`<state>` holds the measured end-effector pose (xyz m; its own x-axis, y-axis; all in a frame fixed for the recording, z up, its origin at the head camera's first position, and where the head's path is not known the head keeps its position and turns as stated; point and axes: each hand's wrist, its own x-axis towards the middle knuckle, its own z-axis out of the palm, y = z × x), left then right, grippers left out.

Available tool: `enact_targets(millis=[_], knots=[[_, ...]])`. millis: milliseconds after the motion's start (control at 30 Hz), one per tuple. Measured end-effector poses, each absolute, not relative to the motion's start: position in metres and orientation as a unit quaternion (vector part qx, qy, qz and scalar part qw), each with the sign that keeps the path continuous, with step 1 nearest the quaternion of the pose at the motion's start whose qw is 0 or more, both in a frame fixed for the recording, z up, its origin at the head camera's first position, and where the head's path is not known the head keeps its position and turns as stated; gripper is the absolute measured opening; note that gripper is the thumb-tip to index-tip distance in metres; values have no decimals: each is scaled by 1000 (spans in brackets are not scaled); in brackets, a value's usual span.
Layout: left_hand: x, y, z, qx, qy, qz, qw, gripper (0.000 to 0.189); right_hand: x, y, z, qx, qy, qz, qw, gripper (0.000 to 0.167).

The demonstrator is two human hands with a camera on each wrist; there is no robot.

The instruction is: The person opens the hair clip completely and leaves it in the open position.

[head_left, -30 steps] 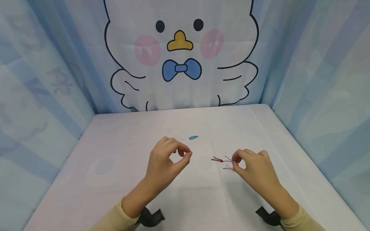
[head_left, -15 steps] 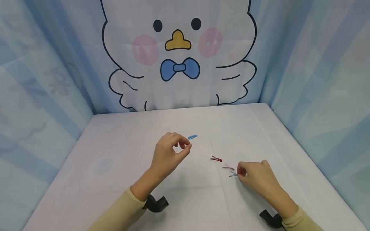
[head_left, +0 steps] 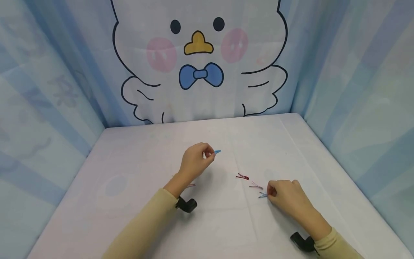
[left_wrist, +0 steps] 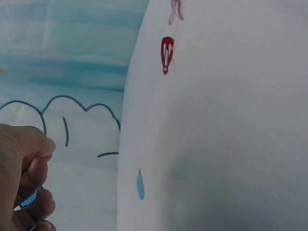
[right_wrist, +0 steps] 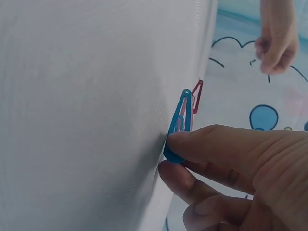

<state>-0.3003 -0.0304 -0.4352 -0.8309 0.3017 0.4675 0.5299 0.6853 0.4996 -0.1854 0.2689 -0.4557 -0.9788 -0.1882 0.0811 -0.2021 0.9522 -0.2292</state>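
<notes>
My right hand (head_left: 289, 198) pinches an open blue snap hair clip (right_wrist: 186, 110) by its wide end, close above or on the table. Beside it lie a pink hair clip (head_left: 256, 186) and a dark red hair clip (head_left: 242, 176), both with their prongs spread. My left hand (head_left: 196, 158), fingers loosely curled, reaches toward a light blue hair clip (head_left: 218, 151). That clip (left_wrist: 140, 185) lies apart from the fingers in the left wrist view, and nothing shows between them.
A pinkish clip (head_left: 191, 185) lies partly hidden behind my left wrist. The white table (head_left: 145, 151) meets a curtain with a printed cartoon bird (head_left: 198, 43) at its back, and pale blue curtains (head_left: 365, 90) stand at both sides. Black straps (head_left: 187, 205) are on the wrists.
My left hand has moved forward and right, toward the light blue clip. My right hand has drawn the open blue clip from behind the red one to beside the pink one.
</notes>
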Motion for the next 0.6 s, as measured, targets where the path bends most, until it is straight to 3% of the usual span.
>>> enact_targets(millis=[333, 600], knots=[[-333, -11, -457, -151, -935, -317, 52, 7, -182, 270, -448, 95, -986, 133, 25, 16], [-356, 5, -469, -119, -945, -302, 34, 9, -169, 262, -435, 118, -979, 157, 58, 16]])
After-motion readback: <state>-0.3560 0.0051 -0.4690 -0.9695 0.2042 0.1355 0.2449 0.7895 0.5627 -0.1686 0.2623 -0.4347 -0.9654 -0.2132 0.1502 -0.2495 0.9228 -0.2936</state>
